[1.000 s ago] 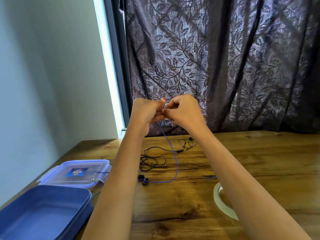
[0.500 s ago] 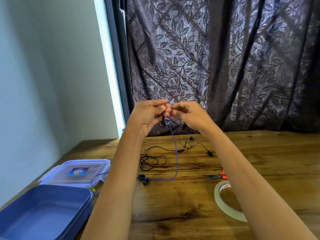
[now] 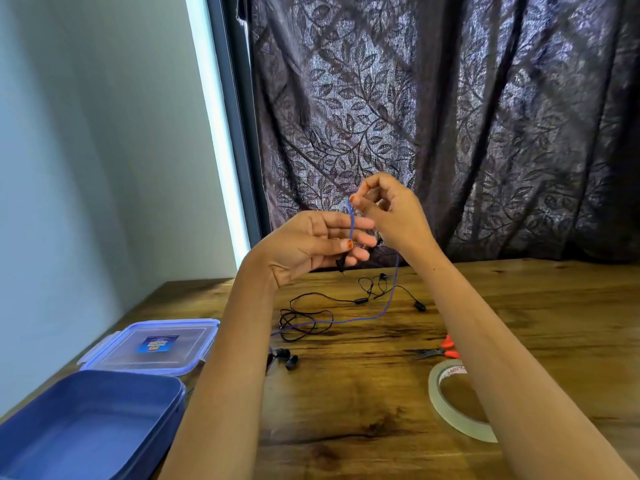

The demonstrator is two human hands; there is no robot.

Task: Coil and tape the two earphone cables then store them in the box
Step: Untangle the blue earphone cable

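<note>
Thumb of the left hand (image 3: 308,244) pins the plug end of the blue cable (image 3: 352,220), the right hand (image 3: 391,213) pinches it just above, and the rest droops to the table (image 3: 346,410) below; it looks thin, light and floppy, best held near the plug.

Hidden and cropped parts
The blue box (image 3: 86,427) is cropped at the bottom-left corner; tape roll (image 3: 437,393) and scissors (image 3: 433,352) are partly covered by the right forearm (image 3: 502,358); the lid label (image 3: 157,344) is unreadable.
</note>
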